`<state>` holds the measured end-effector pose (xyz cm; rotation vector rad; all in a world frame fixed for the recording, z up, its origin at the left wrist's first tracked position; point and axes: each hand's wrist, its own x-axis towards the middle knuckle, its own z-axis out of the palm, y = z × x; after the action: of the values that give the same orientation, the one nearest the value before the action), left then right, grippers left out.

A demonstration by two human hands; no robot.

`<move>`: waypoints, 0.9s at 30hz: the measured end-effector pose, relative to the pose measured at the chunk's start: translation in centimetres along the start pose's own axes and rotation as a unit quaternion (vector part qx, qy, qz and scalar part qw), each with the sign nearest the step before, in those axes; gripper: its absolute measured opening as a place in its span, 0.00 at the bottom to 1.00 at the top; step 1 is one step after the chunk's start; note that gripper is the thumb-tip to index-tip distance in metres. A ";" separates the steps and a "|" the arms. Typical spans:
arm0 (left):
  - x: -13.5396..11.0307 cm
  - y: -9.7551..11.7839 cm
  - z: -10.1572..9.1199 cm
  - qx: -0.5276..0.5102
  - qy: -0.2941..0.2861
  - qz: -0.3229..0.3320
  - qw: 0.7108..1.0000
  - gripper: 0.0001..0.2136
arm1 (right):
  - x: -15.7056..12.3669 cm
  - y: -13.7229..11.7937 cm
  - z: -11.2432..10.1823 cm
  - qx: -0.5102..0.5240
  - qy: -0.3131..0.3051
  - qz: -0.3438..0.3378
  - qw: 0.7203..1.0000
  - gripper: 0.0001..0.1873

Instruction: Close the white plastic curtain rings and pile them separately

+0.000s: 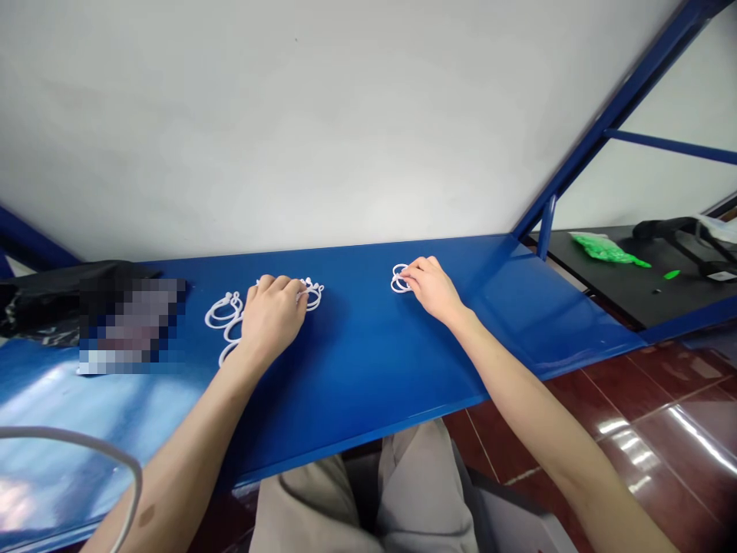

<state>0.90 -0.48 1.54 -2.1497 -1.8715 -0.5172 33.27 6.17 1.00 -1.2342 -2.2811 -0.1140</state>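
Note:
My left hand (272, 315) rests palm down on a cluster of white plastic rings (226, 311) on the blue table (368, 361); its fingers curl over one ring near the cluster's right end (314, 294). My right hand (433, 288) lies further right, its fingertips pinched on a small stack of white rings (398, 279). Both forearms reach in from the near edge.
A black bag (40, 303) and a blurred-out patch sit at the table's left end. A white wall rises behind the table. To the right stands a blue frame (599, 123) and a dark table with a green bag (604, 248) and a black item. A grey cable (86, 449) loops at lower left.

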 end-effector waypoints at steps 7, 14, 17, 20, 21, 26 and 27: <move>-0.1 0.2 -0.4 -0.040 0.087 -0.028 0.995 0.13 | -0.1 0.0 0.0 -0.003 0.026 -0.011 1.000 0.12; 0.3 0.7 -1.3 -0.102 0.107 -0.082 0.986 0.10 | -0.3 -0.2 -0.3 0.012 0.027 -0.007 1.000 0.12; 0.2 0.9 -1.3 -0.107 0.108 -0.076 0.986 0.09 | -0.3 -0.3 -0.3 0.002 0.031 -0.008 0.999 0.11; 0.2 1.1 -1.2 -0.104 0.106 -0.066 0.987 0.09 | -0.3 -0.3 -0.4 -0.001 0.034 -0.009 0.999 0.10; 0.2 1.2 -1.2 -0.105 0.106 -0.061 0.987 0.09 | -0.3 -0.4 -0.5 0.000 0.036 -0.010 0.999 0.10; 0.2 1.6 -1.2 -0.160 0.110 0.023 0.981 0.08 | -0.2 -1.3 -0.9 0.015 0.069 -0.011 0.997 0.12; 0.1 1.9 -1.2 -0.179 0.107 0.047 0.977 0.09 | -0.2 -1.7 -1.0 0.027 0.079 -0.014 0.996 0.12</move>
<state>2.63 -1.15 2.79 -2.2718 -1.6502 -1.0911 32.42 4.70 2.03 -1.1255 -2.1512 -0.1539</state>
